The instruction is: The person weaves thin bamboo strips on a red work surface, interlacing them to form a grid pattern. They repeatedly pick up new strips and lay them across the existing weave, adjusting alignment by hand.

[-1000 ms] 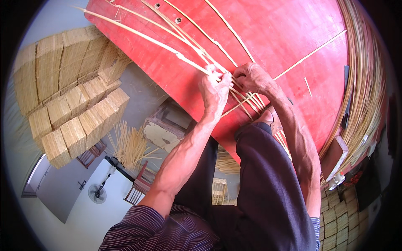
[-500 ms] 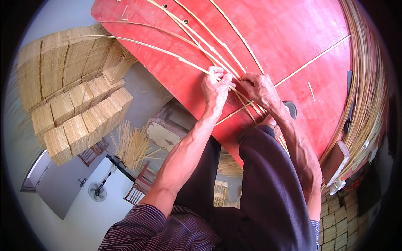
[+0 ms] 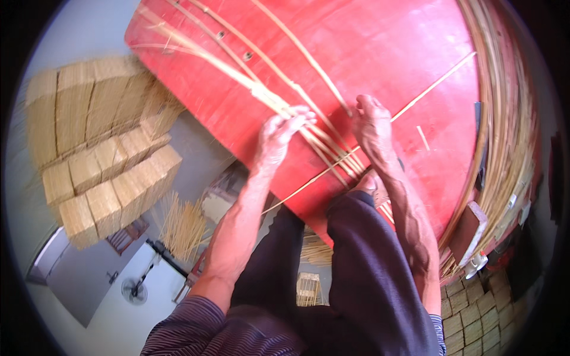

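Observation:
Several long, pale bamboo strips (image 3: 270, 65) fan out across a red board (image 3: 404, 35) and gather near my bare foot (image 3: 370, 183), which presses beside their near ends. One cross strip (image 3: 433, 87) runs at an angle over the board, crossing the gathered strips and reaching past the board's near edge. My left hand (image 3: 279, 137) is closed on the left-hand strips, thumb and fingers together, slightly blurred. My right hand (image 3: 372, 121) has curled fingers beside the end of the rightmost long strip, above the cross strip. What sits inside those fingers is hidden.
Stacked bundles of cut bamboo (image 3: 89, 113) stand at the left, with loose sticks (image 3: 181, 228) below them. Long strips (image 3: 510, 118) curve along the board's right edge, near a wooden block (image 3: 468, 234). A fan (image 3: 135, 291) stands lower left.
My left hand has moved left and nearer me, and the strip that arced far left now lies closer to the others. The cross strip extends farther toward the lower left. My right hand has shifted slightly.

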### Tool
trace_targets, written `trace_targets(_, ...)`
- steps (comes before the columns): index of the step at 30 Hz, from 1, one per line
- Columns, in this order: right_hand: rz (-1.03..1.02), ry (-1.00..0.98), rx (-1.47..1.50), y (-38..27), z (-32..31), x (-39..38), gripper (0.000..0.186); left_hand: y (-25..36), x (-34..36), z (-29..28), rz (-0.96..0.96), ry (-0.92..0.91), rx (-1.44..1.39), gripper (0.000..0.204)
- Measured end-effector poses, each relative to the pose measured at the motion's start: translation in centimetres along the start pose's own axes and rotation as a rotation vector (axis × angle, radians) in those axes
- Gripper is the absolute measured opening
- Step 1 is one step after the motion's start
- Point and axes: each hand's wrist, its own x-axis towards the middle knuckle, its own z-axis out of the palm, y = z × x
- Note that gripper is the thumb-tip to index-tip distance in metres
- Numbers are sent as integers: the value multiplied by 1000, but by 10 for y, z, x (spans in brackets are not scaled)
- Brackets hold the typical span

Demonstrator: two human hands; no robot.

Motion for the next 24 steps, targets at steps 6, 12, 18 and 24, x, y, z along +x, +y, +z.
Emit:
trace_targets(6,-3,-245,-54,25,20,5,16,18,24,-1,-74,-249,-422,61)
trace_targets(12,115,-243,-331,-23,9,0,22,33,36,2,-232,-265,-523,88)
trace_targets(18,174,-176,-67,-10,14,3,16,35,44,-1,-277,-273,-439,94)
trace_targets(24,28,-260,64,1,-3,-1,16,36,47,3,-212,-390,-375,84)
